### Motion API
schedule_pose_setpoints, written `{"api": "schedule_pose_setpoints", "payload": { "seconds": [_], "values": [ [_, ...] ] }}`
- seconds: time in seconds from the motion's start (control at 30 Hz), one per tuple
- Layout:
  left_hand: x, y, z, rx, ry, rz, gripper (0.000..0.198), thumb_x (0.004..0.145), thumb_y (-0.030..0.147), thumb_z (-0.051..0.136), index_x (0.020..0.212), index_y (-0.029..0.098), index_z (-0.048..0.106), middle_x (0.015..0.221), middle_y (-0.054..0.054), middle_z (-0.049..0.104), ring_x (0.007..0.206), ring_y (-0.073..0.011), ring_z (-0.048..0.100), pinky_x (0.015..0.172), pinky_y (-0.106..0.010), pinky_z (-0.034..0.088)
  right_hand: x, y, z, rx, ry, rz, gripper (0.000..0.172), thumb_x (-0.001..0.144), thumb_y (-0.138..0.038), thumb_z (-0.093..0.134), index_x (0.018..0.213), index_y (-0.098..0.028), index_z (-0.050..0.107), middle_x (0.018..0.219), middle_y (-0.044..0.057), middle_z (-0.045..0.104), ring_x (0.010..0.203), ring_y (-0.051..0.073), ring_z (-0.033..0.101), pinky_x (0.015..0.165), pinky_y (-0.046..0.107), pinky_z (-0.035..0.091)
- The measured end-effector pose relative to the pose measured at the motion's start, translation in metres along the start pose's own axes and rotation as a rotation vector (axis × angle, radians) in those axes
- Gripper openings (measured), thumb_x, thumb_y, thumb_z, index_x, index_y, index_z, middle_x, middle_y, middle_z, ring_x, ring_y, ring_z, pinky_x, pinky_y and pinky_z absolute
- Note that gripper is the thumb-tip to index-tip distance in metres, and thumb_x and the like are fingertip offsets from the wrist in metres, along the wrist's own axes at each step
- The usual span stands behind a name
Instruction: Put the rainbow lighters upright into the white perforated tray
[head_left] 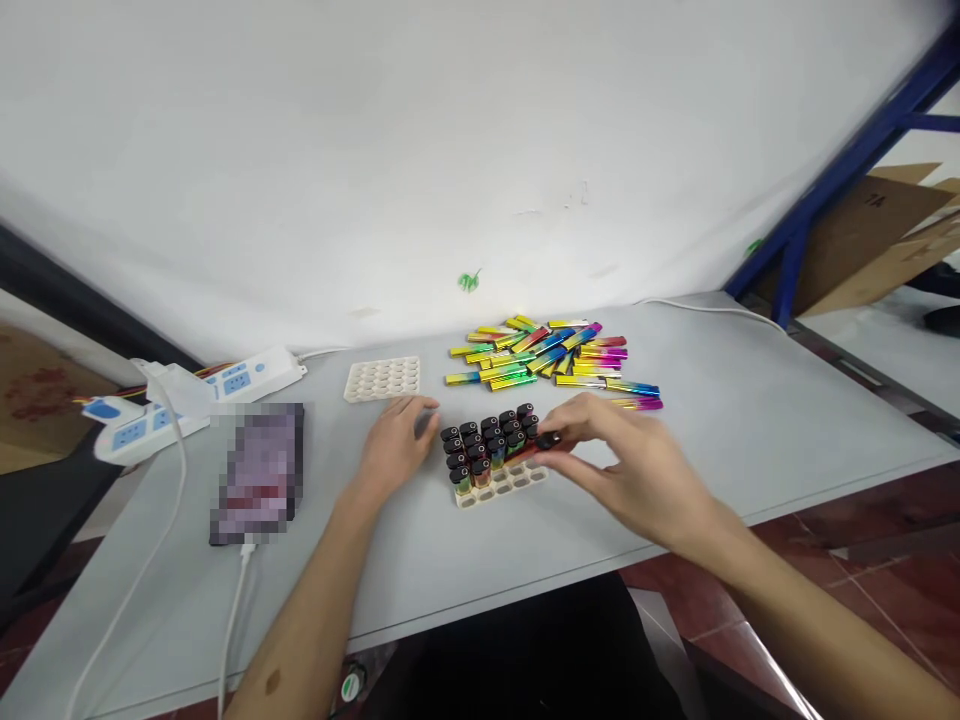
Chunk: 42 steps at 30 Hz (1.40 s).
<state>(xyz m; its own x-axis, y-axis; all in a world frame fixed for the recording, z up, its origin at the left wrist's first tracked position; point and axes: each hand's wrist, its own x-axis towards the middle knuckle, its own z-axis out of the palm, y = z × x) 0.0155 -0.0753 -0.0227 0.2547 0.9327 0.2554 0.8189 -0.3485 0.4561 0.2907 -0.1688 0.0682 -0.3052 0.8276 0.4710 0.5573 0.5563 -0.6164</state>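
Observation:
A cream tray with oval holes [499, 490] lies on the table in front of me, its near right holes bare. Several black-topped, lighter-like pieces [480, 452] with coloured bodies stand upright in its other holes. My right hand [611, 455], at the tray's right side, pinches another black-topped piece [549, 440] between thumb and fingers. That piece is tilted, and its reddish body slants over the tray. Resting on the table left of the tray, my left hand [397, 445] has its thumb apart from its fingers and holds nothing. Whether its thumb touches the tray's pieces, I cannot tell.
Behind the tray lies a pile of shiny rainbow-coloured strips [547, 355]. A second cream tray [383, 379] sits near the wall. To the left are a pixelated phone [259, 470] with a cable and a white power strip [255, 375]. Cardboard boxes [862, 240] stand beyond the right end.

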Motion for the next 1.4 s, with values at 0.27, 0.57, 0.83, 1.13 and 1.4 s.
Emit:
{"api": "schedule_pose_setpoints", "payload": {
  "seconds": [0.27,0.57,0.83,1.13,1.4],
  "values": [
    [0.0,-0.002,0.0,0.003,-0.01,0.005,0.023,0.095,0.035,0.045,0.105,0.023,0.062,0.111,-0.008,0.07,0.11,-0.0261,0.062,0.094,-0.042,0.05,-0.012,0.014,0.047,-0.228,-0.186,-0.033,0.012,0.095,-0.025,0.061,0.106,-0.02,0.062,0.1,0.006,0.068,0.07,0.016,0.068,0.06,0.03,0.055],
    [0.0,-0.002,0.0,0.0,-0.014,0.002,0.021,0.094,0.034,0.047,0.103,0.024,0.062,0.109,-0.007,0.071,0.11,-0.0261,0.062,0.094,-0.041,0.049,-0.011,0.011,0.051,-0.502,-0.081,-0.136,0.025,0.097,-0.031,0.056,0.118,-0.021,0.066,0.095,0.005,0.071,0.057,0.014,0.062,0.045,0.026,0.04],
    [0.002,-0.002,0.0,0.001,-0.024,-0.01,0.022,0.094,0.034,0.046,0.104,0.023,0.062,0.111,-0.007,0.07,0.112,-0.0267,0.061,0.096,-0.042,0.048,-0.01,0.02,0.03,-0.4,0.032,-0.079,0.023,0.099,-0.034,0.053,0.107,-0.019,0.068,0.092,0.006,0.071,0.06,0.012,0.063,0.05,0.026,0.043],
    [0.001,-0.001,-0.001,-0.005,-0.028,-0.016,0.022,0.093,0.035,0.046,0.103,0.023,0.062,0.11,-0.007,0.07,0.111,-0.0262,0.061,0.096,-0.042,0.049,-0.016,0.084,-0.01,-0.838,-0.053,0.469,0.031,0.099,-0.036,0.047,0.12,-0.022,0.065,0.111,0.01,0.066,0.073,0.021,0.067,0.053,0.03,0.042],
    [0.002,-0.005,0.002,0.0,-0.022,-0.013,0.022,0.093,0.035,0.047,0.102,0.023,0.062,0.109,-0.007,0.07,0.11,-0.0266,0.061,0.096,-0.042,0.048,-0.029,0.111,-0.004,-0.827,-0.175,0.531,0.029,0.098,-0.032,0.046,0.116,-0.022,0.067,0.117,0.015,0.059,0.109,0.03,0.059,0.072,0.036,0.05]
  ]
}}
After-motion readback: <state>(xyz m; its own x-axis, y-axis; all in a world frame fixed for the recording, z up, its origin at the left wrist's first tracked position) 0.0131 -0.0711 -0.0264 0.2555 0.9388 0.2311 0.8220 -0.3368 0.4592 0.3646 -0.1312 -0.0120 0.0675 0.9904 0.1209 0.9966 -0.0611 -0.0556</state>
